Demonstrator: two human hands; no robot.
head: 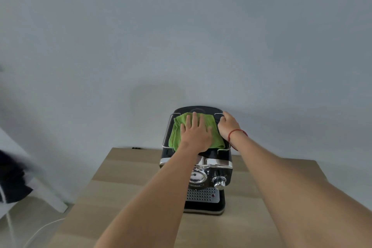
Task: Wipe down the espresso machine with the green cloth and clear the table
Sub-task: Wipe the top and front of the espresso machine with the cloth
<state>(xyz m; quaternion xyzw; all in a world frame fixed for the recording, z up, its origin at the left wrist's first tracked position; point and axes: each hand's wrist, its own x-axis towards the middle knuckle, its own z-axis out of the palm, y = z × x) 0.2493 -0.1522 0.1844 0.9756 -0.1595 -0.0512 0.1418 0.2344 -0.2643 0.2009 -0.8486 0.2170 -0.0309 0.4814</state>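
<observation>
A black and chrome espresso machine [209, 187] stands on the wooden table [124, 191], close to the back wall. The folded green cloth [177, 131] lies on the machine's top. My left hand [196, 135] presses flat on the cloth, fingers spread. My right hand [228, 126] rests on the top right corner of the machine, fingers curled over its rail, a red string around the wrist. The hands hide most of the machine's top.
A pale wall rises right behind the table. At the left stand a white frame [50, 197] with dark fabric [12, 177], and a white cable [40, 229] runs across the floor.
</observation>
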